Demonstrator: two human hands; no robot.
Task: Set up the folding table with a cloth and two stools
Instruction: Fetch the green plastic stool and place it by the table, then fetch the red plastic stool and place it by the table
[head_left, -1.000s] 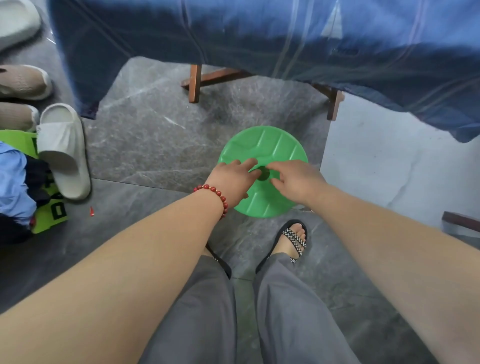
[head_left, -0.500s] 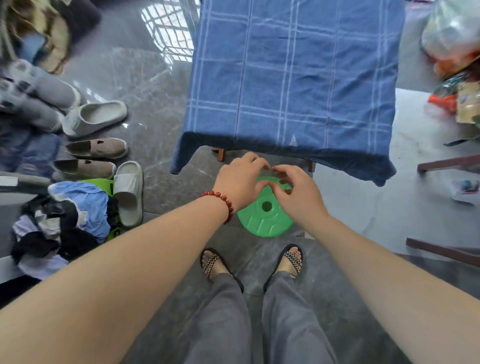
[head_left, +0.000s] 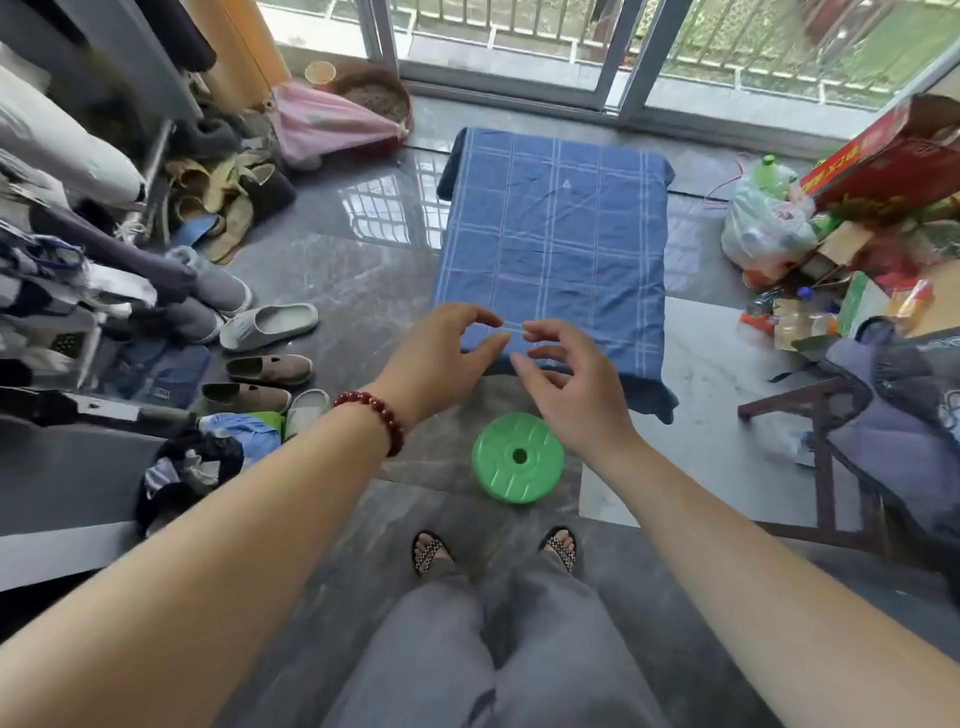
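Stool (head_left: 518, 457) stands ready for sitting beside the cloth (head_left: 556, 249) while my left hand (head_left: 441, 358) and right hand (head_left: 569, 387) hover empty, half-curled.

Left hand (head_left: 441, 358) and right hand (head_left: 569, 384) hover, loosely curled, empty.

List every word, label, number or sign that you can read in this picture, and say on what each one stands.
Nothing reads clearly.
Red box: yellow print, too blurred to read.
Cloth: small white triangle, no words.
Dark blue fabric: a label, too small to read.
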